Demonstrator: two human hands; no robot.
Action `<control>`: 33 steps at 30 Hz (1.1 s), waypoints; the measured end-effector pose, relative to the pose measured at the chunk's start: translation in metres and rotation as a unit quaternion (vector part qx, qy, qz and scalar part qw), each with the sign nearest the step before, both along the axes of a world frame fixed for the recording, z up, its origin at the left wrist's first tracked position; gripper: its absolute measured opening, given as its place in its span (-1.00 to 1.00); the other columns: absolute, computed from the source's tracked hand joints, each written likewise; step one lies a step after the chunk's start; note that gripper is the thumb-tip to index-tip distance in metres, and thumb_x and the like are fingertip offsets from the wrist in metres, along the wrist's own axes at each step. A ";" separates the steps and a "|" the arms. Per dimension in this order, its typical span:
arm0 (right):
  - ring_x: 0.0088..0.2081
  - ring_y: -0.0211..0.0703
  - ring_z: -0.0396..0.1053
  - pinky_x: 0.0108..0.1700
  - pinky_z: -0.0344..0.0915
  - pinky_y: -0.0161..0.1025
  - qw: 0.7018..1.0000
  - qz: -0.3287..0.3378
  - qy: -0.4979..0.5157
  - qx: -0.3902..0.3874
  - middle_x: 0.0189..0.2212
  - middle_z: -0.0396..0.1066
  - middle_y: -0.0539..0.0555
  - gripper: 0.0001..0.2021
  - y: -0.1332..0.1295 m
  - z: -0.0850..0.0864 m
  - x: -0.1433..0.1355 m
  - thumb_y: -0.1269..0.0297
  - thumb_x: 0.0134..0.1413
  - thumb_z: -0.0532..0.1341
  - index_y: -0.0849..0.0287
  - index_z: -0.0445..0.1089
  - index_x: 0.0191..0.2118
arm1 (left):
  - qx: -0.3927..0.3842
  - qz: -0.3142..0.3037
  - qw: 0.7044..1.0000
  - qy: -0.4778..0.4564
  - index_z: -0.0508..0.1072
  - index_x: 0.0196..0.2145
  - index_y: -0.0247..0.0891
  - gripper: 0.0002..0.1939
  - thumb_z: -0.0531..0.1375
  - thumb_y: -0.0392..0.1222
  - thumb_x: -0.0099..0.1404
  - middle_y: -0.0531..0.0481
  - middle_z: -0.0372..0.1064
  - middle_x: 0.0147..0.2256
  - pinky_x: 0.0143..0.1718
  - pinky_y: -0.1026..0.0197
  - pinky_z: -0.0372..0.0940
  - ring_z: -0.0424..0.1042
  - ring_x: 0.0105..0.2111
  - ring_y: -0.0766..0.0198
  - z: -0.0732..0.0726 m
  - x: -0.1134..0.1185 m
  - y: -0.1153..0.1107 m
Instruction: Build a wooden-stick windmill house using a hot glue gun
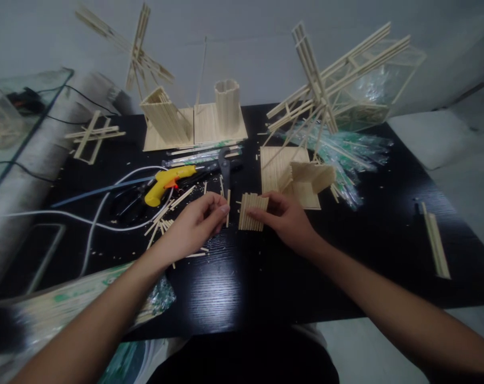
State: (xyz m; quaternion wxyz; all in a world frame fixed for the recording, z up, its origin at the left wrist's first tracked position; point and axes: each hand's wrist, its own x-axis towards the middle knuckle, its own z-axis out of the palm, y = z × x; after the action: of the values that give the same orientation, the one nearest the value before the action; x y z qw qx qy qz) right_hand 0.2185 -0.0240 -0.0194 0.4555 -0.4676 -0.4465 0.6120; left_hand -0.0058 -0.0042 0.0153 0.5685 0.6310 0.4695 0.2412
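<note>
Pinching stick point(228, 209) in our L hand point(204, 217), axis near-far; our R hand point(288, 217) grips panel point(250, 201) just right, slats point(245, 222) approx parallel.

Dim overall, greyish cast, low contrast. Dark surface point(346, 266) throws back a pale bluish glare patch below centre, grain streaks visible in it. Small glints on plastic wrappers point(348, 160) right of centre. Light source out of frame. Wall point(245, 69) along the top murky grey. Wide-angle distortion: sides stretched, surface edges slanting outward. Bag point(65, 296) lower left smeared, corners soft. Stick panel point(253, 212) mid-frame readable, slightly soft. Black clothing point(245, 360) bottom centre nearly detail-free.
</note>
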 end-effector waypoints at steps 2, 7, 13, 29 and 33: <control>-0.26 -0.09 0.56 -0.10 0.50 -0.09 1.000 -0.008 0.006 0.006 -0.32 0.63 0.01 -0.68 0.000 0.001 0.000 0.05 -0.09 0.55 0.07 0.54 -0.28 | -0.021 0.003 1.000 -0.018 0.38 -0.23 -0.21 -0.77 0.19 0.01 0.46 0.09 0.34 -0.45 -0.54 0.30 0.21 0.30 -0.55 0.36 0.000 0.005 0.000; -0.23 -0.07 0.57 -0.08 0.51 -0.06 1.000 -0.003 0.005 0.009 -0.27 0.64 0.04 -0.68 0.000 0.005 0.000 0.01 -0.09 0.55 0.08 0.57 -0.30 | -0.012 -0.009 1.000 -0.024 0.40 -0.24 -0.24 -0.79 0.21 -0.04 0.45 0.06 0.40 -0.46 -0.53 0.31 0.30 0.36 -0.56 0.37 0.002 0.011 -0.001; -0.32 -0.10 0.54 -0.20 0.49 -0.11 1.000 -0.004 -0.011 0.009 -0.37 0.62 0.03 -0.68 0.000 0.005 0.000 0.01 -0.10 0.55 0.10 0.59 -0.32 | 0.009 -0.006 1.000 -0.009 0.42 -0.23 -0.26 -0.79 0.20 -0.05 0.46 0.06 0.41 -0.46 -0.49 0.31 0.32 0.37 -0.54 0.38 0.000 0.010 -0.001; -0.28 -0.11 0.56 -0.18 0.50 -0.16 1.000 0.015 -0.005 0.014 -0.34 0.64 0.04 -0.67 0.000 0.003 -0.001 0.04 -0.12 0.57 0.13 0.60 -0.30 | -0.002 -0.009 1.000 0.010 0.42 -0.21 -0.27 -0.78 0.21 -0.04 0.46 0.06 0.40 -0.46 -0.49 0.31 0.30 0.37 -0.53 0.36 -0.004 0.010 -0.001; -0.28 -0.11 0.57 -0.17 0.52 -0.16 1.000 0.015 -0.007 0.017 -0.33 0.65 0.03 -0.67 0.000 0.003 -0.002 0.04 -0.12 0.57 0.12 0.60 -0.29 | 0.000 -0.010 1.000 0.005 0.43 -0.20 -0.27 -0.79 0.22 -0.05 0.46 0.06 0.40 -0.46 -0.47 0.32 0.32 0.39 -0.51 0.36 -0.005 0.010 -0.002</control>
State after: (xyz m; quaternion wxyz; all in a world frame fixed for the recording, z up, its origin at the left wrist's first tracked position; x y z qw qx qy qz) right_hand 0.2165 -0.0236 -0.0164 0.4511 -0.4568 -0.4670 0.6081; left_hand 0.0041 -0.0058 0.0106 0.5685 0.6366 0.4665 0.2322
